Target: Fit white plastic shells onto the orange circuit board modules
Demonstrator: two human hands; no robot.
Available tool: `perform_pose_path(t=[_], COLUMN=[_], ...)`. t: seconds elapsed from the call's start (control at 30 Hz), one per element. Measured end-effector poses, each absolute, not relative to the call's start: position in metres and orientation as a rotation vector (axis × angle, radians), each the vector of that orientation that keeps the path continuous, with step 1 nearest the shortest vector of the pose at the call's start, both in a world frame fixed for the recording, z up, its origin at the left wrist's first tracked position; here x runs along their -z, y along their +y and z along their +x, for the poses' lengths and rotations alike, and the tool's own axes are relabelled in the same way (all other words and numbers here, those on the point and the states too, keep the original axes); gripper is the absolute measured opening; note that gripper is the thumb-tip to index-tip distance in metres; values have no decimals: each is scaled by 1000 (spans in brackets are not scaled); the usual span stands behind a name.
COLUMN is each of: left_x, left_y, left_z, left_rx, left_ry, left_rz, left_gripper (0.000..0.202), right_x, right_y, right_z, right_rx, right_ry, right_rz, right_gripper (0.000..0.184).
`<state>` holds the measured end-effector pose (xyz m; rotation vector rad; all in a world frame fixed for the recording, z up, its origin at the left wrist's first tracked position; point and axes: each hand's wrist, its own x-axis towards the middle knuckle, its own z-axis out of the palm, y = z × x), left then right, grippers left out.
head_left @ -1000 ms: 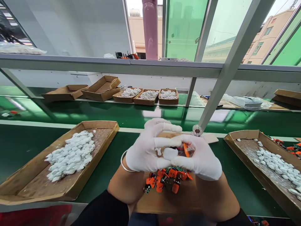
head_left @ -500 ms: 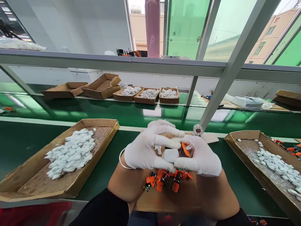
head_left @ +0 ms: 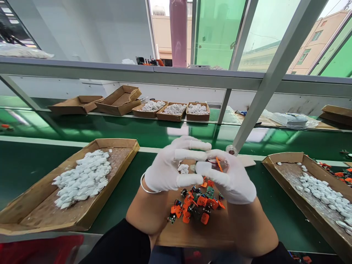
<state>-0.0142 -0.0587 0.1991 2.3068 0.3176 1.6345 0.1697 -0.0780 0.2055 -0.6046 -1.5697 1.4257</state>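
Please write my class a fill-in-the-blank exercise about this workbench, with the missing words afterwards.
The left hand and right hand wear matching ____ cloth gloves.
The right hand cups a small part with a thin ____ strip.
A thin white band circles the ____ wrist.
In the back row, ____ small brown cardboard boxes hold heaped white lumps.

Missing words: white; orange; left; three.

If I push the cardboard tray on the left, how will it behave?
The cardboard tray may flex, its thin walls looking worn. Its loose white pieces could shift, heaped without dividers. Lying flat and wide, it probably won't tip.
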Motion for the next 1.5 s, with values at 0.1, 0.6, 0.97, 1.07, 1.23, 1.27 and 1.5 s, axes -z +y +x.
perform_pose_path(t=[0.1,0.6,0.97,1.07,1.23,1.27,1.5], left_x=[-197,-201,-196,-196,-199,-200,-198], left_y=[-61,-75,-73,-76,-79,-78,-75], left_z=[-3,4,2,3,2,2,1], left_rx=[-1918,-1620,-2023,-2038,-1918,-1877,-1871], left_ry=[546,963,903,896,959,976,953], left_rz=[2463,2817,2813,2809,2823,2830,2885], left_gripper=[46,40,31,25,34,40,37], right_x=[-196,-209,-208,-209,-208,-207,-205], right_y=[-77,-73,-76,-75,-73,-73,-75], right_z=[163,180,179,181,181,181,177], right_rx=[-1454,-1738,-1672,-1675,-1631,-1632,-1630], right_ry=[-1347,-1480,-1477,-1591,-1607,-1588,-1583], right_rz=[-662,-430,-477,-470,-433,-450,-402], right_gripper=[32,22,23,31,29,27,22])
